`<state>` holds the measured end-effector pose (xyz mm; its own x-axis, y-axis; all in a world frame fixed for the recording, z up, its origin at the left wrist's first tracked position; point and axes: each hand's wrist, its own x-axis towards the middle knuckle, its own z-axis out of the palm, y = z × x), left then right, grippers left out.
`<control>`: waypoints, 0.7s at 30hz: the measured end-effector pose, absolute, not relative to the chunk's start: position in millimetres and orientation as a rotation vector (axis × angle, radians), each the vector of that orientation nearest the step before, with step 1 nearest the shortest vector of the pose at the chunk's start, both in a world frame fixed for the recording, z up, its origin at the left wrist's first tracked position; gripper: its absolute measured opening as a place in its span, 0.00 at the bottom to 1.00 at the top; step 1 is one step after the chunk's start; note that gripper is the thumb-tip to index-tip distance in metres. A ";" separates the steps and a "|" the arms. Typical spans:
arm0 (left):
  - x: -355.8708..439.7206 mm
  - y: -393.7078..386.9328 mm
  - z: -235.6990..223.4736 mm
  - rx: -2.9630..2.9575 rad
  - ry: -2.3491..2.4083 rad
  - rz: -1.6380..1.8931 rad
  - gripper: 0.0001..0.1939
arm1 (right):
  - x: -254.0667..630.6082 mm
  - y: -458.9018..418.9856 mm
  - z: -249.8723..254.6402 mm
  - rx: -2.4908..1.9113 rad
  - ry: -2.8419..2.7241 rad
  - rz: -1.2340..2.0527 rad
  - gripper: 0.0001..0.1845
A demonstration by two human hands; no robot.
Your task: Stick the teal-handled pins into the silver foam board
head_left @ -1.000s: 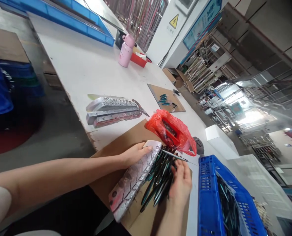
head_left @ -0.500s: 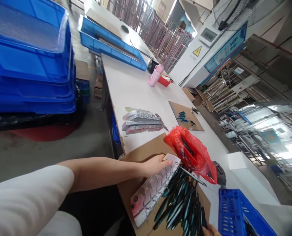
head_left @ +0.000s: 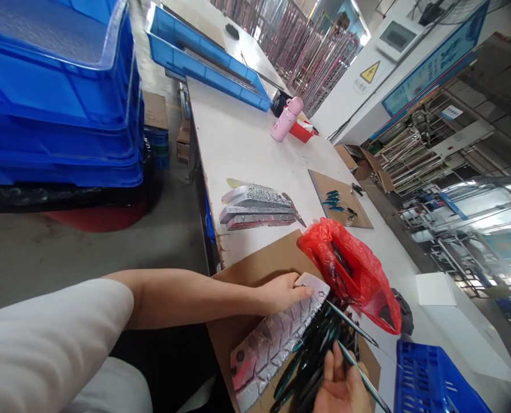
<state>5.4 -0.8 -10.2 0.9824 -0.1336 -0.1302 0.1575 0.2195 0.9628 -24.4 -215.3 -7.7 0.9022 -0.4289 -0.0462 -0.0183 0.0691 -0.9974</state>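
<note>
L hand (head_left: 281, 292) lies flat, fingers together, on tread-patterned slab (head_left: 268, 350). R hand (head_left: 339, 387), low in frame, seems to pinch slim metal rod (head_left: 362, 373), hard to tell. Dark teal rods pile (head_left: 307, 378) beside slab, on cardboard sheet (head_left: 255, 269); red plastic bag (head_left: 350, 275) and blue crate (head_left: 436, 381) nearby on worktop (head_left: 255, 143).

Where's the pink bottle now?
Head view, upper middle: the pink bottle stands on the white table, right beside a small red tray.

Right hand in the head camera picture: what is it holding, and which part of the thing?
The right hand seems to pinch a thin dark metal rod in its fingers, near the rod's upper end. The picture cuts off too much to be sure.
</note>
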 end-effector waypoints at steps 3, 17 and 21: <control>3.6 3.0 -5.1 1.347 0.033 -0.218 0.23 | -22.2 -167.7 0.5 -1.232 0.474 -0.283 0.05; 1.2 8.3 7.7 1.280 0.000 -0.219 0.16 | -11.2 -145.8 -8.9 -1.303 0.300 -0.277 0.08; 1.2 8.4 6.5 1.297 -0.017 -0.222 0.17 | -10.2 -148.6 -12.5 -1.391 0.237 -0.297 0.09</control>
<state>1.2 8.4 6.5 0.9787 -0.1727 -0.1113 0.1532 0.2521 0.9555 -10.2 -148.6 -12.5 0.9394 -0.3426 0.0099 0.0658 0.1520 -0.9862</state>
